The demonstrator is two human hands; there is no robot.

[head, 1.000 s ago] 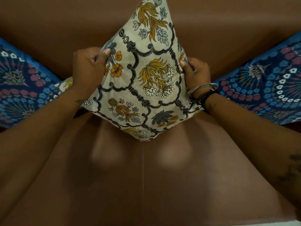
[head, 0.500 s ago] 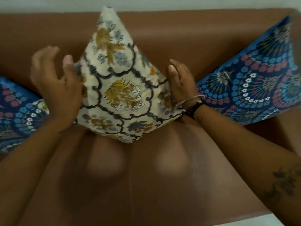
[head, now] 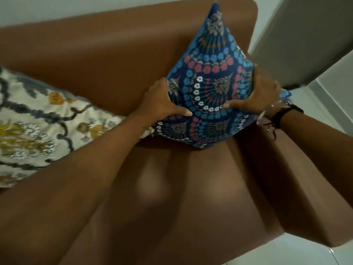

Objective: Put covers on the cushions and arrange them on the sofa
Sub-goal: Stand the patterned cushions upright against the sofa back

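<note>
A blue patterned cushion point(head: 212, 77) stands on one corner on the brown sofa point(head: 118, 60), leaning against the backrest near the right end. My left hand point(head: 162, 104) grips its left edge, thumb on the front. My right hand point(head: 256, 96) grips its right edge, with bangles and a black band on the wrist. A cream floral cushion point(head: 38, 123) rests against the backrest at the left, partly behind my left forearm and cut off by the frame.
The sofa's right armrest point(head: 298, 180) runs along the right side. Beyond it are a pale tiled floor point(head: 313, 104) and a grey wall point(head: 305, 35). The seat cushion point(head: 181, 197) lies in front of me.
Both hands let go of the cream floral cushion and moved right to take hold of the blue cushion. My view swung right toward the sofa's end.
</note>
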